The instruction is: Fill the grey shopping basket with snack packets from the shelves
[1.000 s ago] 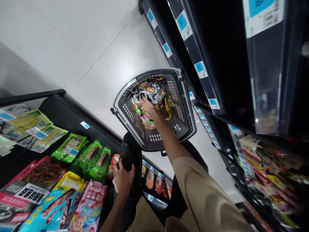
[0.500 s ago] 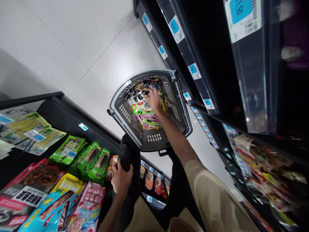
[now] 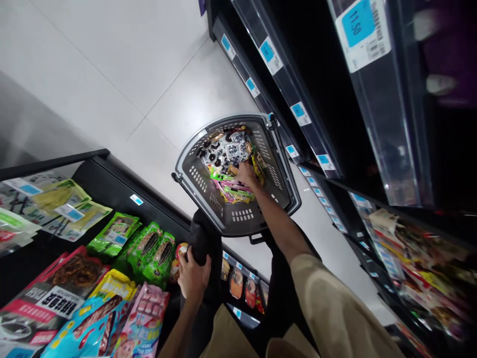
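Note:
A grey plastic shopping basket (image 3: 238, 227) with perforated walls holds many small snack packets. My right hand (image 3: 246, 175) reaches down inside it, fingers curled among the packets, their tips hidden. Beyond that hand lie white packets with black print (image 3: 233, 149). Pink and green packets (image 3: 234, 190) are layered on the near side, and a yellow packet (image 3: 258, 166) lies along the right. Outside the basket, my left hand (image 3: 194, 275) rests with fingers spread over my dark-trousered knee (image 3: 200, 238).
A low shelf at left carries green bags (image 3: 156, 253), a blue bag (image 3: 84, 325) and a pink bag (image 3: 143, 318). Dark shelving (image 3: 298, 89) with price labels rises close on the basket's right. Pale tiled floor (image 3: 122, 59) lies beyond.
My right hand has moved nearer to me inside the basket, from the white packets to beside the pink and green ones. My left hand stays on the knee. The view has shifted slightly.

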A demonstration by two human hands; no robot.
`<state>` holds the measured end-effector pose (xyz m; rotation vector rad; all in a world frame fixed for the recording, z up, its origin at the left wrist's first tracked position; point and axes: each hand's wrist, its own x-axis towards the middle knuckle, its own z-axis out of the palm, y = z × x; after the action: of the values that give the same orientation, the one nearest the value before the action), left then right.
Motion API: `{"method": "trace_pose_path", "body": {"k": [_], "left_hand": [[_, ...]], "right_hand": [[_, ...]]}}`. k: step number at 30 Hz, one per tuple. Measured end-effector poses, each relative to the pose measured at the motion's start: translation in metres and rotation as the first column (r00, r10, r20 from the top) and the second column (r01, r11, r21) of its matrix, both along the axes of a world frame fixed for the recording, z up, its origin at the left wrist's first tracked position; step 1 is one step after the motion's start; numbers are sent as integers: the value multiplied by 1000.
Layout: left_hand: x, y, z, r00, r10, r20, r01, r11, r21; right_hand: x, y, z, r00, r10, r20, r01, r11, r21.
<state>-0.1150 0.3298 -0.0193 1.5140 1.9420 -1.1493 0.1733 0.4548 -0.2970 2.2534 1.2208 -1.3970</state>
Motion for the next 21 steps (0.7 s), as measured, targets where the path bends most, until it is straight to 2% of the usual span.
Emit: {"method": "trace_pose_path", "body": {"k": [2, 4, 7, 10, 13, 15, 18, 21], "left_hand": [[0, 0, 0, 1000, 2, 1, -2, 1000, -3], [-1, 0, 0, 1000, 7, 2, -7, 1000, -7], [-4, -2, 0, 1000, 5, 4, -5, 1000, 3], [-6, -5, 0, 1000, -26, 4, 26, 999, 27], [-8, -7, -1, 998, -61, -4, 61, 996, 59], [-9, -9, -1, 996, -86, -6, 87, 992, 92], [-12, -13, -2, 992, -123, 0, 122, 984, 133], [-16, -20, -2, 988, -155, 9, 152, 976, 154]], "right_hand": [[6, -16, 15, 991, 112, -75, -106, 991, 84], [11, -14, 24, 975, 190, -118, -168, 970, 176], [17, 24, 21, 966, 245, -86, -208, 929, 307], [17, 82, 2, 965, 257, 44, -254, 888, 384], [10, 121, -11, 956, 280, 89, -294, 901, 319], [2, 128, -11, 950, 290, 116, -311, 912, 267], [-4, 117, -2, 930, 332, 159, -363, 900, 243], [-1, 95, 8, 912, 379, 159, -405, 894, 190]]}}
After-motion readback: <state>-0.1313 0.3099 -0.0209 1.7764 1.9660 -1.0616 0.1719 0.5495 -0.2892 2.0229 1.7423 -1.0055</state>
